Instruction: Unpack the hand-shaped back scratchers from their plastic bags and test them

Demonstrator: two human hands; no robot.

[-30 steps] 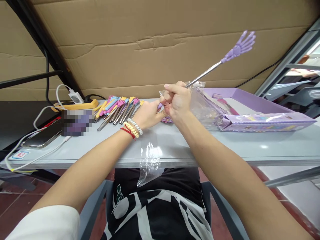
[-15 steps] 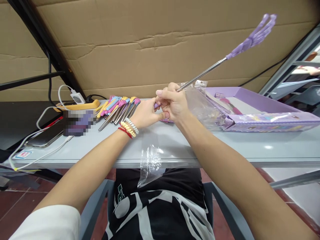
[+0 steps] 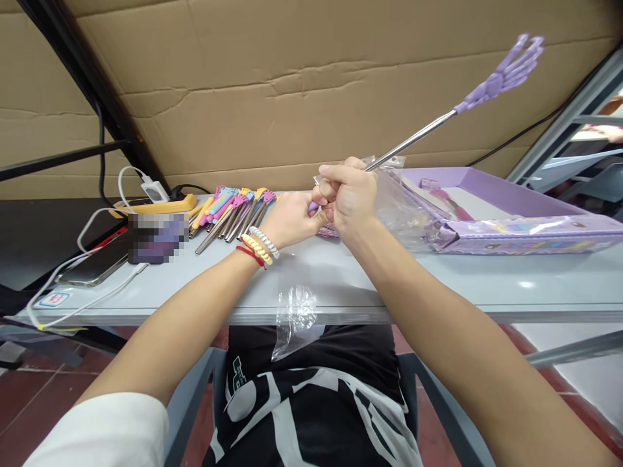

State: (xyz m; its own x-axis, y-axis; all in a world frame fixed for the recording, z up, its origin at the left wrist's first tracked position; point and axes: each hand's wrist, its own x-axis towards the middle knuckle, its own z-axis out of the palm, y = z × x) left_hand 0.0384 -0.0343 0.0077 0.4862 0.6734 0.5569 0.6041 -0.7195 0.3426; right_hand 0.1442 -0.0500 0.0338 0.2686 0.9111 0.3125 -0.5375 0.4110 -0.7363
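Observation:
A telescopic back scratcher (image 3: 413, 137) with a purple skeleton-hand head slants up to the right, its metal shaft drawn out. My right hand (image 3: 354, 198) is closed around its lower shaft. My left hand (image 3: 294, 220) is closed on the purple handle end, partly hidden by the fingers. Left of my hands lies a pile of back scratchers (image 3: 233, 214) in pink, blue, yellow and purple. A clear plastic bag (image 3: 298, 311) hangs over the table edge below my wrists. Colourful cards (image 3: 329, 231) show partly behind my right hand.
On the right stands an open purple box (image 3: 525, 238) with a pink item inside. Clear plastic bags (image 3: 403, 207) lie against its left side. A phone (image 3: 95, 259), white cables and a yellow power strip (image 3: 160, 206) are at the left. Cardboard (image 3: 311, 84) lines the back.
Both hands have shifted slightly right with the back scratcher. More of its palm side shows now, so it appears turned a little. The view has shifted slightly too.

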